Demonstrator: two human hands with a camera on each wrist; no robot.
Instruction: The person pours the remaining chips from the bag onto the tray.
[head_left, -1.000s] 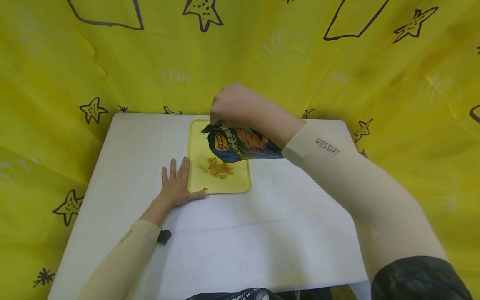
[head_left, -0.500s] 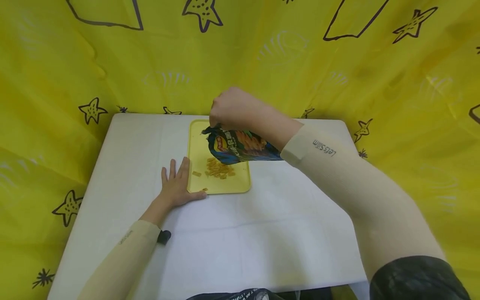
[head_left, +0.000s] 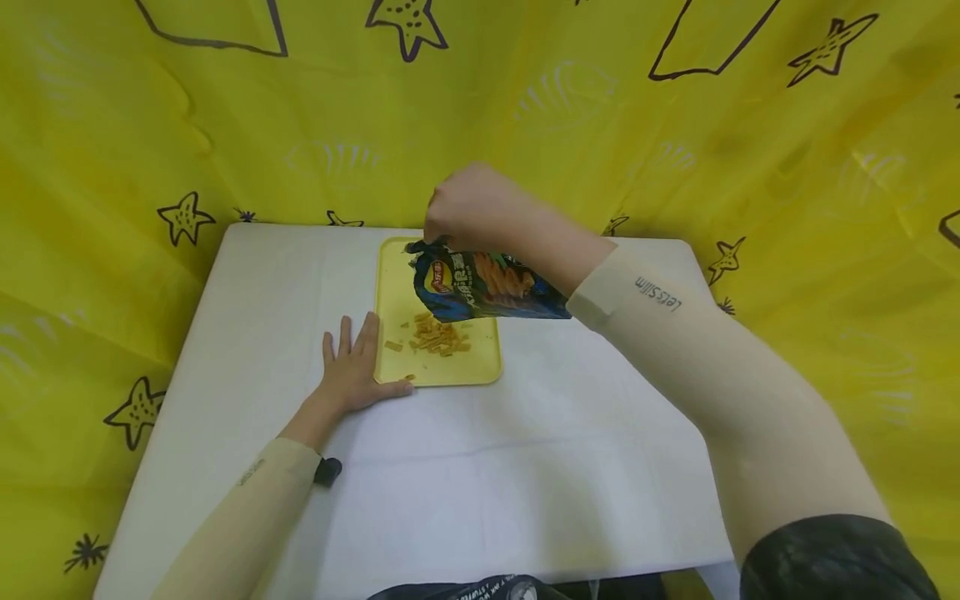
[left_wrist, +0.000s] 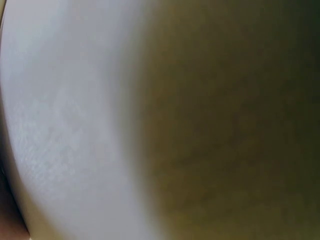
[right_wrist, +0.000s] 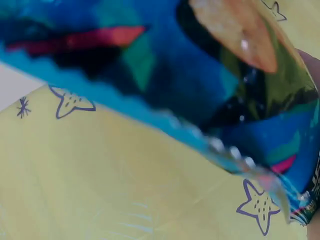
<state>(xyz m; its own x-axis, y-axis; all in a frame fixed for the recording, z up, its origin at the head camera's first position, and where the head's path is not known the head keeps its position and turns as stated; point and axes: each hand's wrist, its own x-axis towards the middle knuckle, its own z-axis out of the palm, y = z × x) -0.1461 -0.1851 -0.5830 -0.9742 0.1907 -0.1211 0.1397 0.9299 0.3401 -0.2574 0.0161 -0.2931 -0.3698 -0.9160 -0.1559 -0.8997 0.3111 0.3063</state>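
A dark blue snack bag (head_left: pixel 480 287) with pictures of chips hangs tilted over a yellow tray (head_left: pixel 480 367), its mouth end toward the left. My right hand (head_left: pixel 476 208) grips the bag by its upper edge; the fingertips are hidden behind the hand. In the right wrist view the bag (right_wrist: pixel 150 85) fills the upper part, its crimped edge running diagonally. Beneath it, a small heap of orange-brown chips (head_left: pixel 438 337) lies on the tray, with a few pieces apart from the heap. My left hand (head_left: pixel 351 371), fingers spread, rests against the tray's near left corner.
The tray stands on a white-covered table (head_left: pixel 480 483) near its far edge. A yellow curtain (head_left: pixel 480 108) with drawn stars hangs behind and beside the table. Dark clothing (head_left: pixel 480 588) shows at the near edge. The left wrist view is mostly blurred.
More chips have dropped onto the tray, including a piece left of the heap. My right hand and the bag dipped slightly, then rose again. The left hand has stayed in place.
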